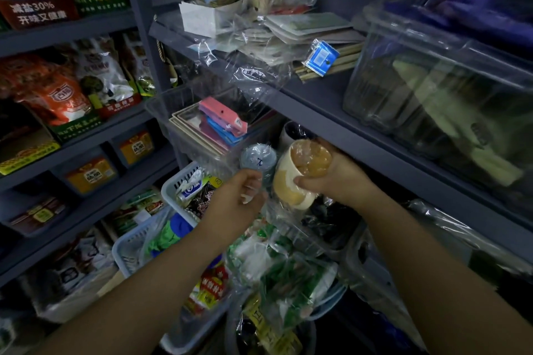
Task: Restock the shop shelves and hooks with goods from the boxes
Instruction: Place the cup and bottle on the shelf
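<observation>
Right hand [334, 179] fingers wrap the tan cup [300, 176] (plastic-wrapped), left hand [239, 199] beside.

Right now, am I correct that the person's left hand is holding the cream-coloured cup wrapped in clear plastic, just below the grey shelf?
Not quite: the head view shows the right hand holding the cream-coloured cup wrapped in clear plastic, just below the grey shelf. The left hand is beside it, pinching the plastic.

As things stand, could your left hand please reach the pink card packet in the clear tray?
Probably yes: the left hand holds only clear wrap, and the pink card packet lies uncovered atop the clear tray just above it. It would have to release that wrap first.
</observation>
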### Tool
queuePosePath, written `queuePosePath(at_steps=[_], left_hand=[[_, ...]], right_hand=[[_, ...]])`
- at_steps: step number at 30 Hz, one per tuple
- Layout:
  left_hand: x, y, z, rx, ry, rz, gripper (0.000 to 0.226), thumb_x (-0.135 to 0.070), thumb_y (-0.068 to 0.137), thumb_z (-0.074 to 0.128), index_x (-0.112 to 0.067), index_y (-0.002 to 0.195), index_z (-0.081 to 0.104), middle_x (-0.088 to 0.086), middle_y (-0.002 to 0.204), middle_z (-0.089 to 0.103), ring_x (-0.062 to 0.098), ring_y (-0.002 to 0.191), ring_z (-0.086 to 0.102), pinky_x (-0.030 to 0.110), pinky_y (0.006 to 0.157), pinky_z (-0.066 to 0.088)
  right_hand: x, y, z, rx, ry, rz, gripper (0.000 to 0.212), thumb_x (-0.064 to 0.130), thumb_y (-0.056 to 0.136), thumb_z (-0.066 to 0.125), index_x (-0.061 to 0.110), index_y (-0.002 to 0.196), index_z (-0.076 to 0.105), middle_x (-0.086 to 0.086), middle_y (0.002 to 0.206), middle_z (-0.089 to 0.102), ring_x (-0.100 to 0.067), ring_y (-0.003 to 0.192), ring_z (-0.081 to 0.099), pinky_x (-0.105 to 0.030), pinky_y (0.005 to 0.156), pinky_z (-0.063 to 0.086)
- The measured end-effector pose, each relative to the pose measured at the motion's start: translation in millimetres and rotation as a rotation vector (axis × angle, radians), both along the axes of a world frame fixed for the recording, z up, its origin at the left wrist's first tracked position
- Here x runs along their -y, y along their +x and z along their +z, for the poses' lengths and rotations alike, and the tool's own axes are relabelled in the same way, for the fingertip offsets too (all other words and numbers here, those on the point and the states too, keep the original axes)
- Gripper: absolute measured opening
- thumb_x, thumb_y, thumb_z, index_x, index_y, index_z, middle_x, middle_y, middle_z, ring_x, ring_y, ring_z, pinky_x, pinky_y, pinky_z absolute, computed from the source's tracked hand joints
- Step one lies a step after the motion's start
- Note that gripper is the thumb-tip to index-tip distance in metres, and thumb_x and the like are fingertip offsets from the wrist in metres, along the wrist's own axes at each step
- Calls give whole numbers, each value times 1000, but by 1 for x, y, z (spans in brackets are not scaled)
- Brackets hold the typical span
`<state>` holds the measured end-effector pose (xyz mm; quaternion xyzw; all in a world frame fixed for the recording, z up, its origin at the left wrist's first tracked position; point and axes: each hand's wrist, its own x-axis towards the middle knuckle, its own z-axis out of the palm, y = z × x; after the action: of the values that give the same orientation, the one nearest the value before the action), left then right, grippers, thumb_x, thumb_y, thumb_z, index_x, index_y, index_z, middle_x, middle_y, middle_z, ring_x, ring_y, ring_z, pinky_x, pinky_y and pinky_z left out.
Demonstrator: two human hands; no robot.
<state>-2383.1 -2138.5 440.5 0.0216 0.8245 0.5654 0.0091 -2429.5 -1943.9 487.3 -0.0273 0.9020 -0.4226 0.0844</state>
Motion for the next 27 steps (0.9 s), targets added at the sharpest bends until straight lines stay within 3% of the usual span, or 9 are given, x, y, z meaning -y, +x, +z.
queuePosePath(at_steps=[5,7,10,14,17,19,21,24,27], left_hand=[[-3,-7,-5,21,47,-24,27,-8,89,60,-31,102,54,-6,96,62,15,91,59,39,89,52],[-5,-7,-9,22,43,-25,25,-10,89,61,-28,105,55,-5,96,62,16,92,61,39,88,53],[-8,-6,-12,36,63,-18,24,-11,89,61,-33,100,55,-7,95,62,14,92,61,31,82,53],[-6,-3,-14,73,125,7,25,-8,89,60,-28,103,57,-5,96,62,14,91,60,23,77,51],[-4,-3,-15,79,146,31,24,-6,89,61,-22,106,58,-5,92,61,17,89,59,28,80,52],[-4,-2,-15,92,170,37,22,-6,90,60,-25,101,58,-5,90,61,19,90,59,30,82,51],[-4,0,-14,86,167,37,23,-5,90,59,-27,97,57,-2,91,62,19,91,59,28,81,51],[-2,2,-13,74,147,19,26,-3,90,57,-28,93,56,8,99,64,22,94,60,25,80,50],[1,3,-13,88,155,29,28,-2,90,57,-30,89,55,8,98,63,20,92,59,22,78,49]], right_hand=[[-4,6,-7,-104,164,-113,69,36,66,84,21,126,54,13,106,54,-6,108,53,-15,87,33],[-1,12,-15,-129,155,-59,89,33,61,87,22,138,44,9,115,55,-11,117,53,-17,91,37],[10,20,-32,-138,84,-32,113,31,58,89,30,149,23,-2,141,38,-14,130,39,-17,99,32],[8,19,-41,-166,-128,-138,82,31,53,89,34,125,51,8,121,59,-12,113,57,-36,99,48],[-2,14,-34,-88,-214,-104,51,16,61,88,38,96,58,14,97,67,-6,93,65,-26,88,52],[-8,8,-34,-27,-198,-93,42,19,64,87,35,94,63,11,93,71,-9,91,67,-29,89,53],[-9,5,-35,-15,-135,-103,45,25,62,88,29,100,66,8,94,72,-10,90,68,-32,89,54],[-6,6,-32,-77,-50,-62,59,22,60,89,24,112,62,11,96,68,-7,91,65,-23,86,49],[-2,6,-24,-87,205,67,80,28,61,88,21,130,50,4,113,56,-12,107,55,-17,89,39]])
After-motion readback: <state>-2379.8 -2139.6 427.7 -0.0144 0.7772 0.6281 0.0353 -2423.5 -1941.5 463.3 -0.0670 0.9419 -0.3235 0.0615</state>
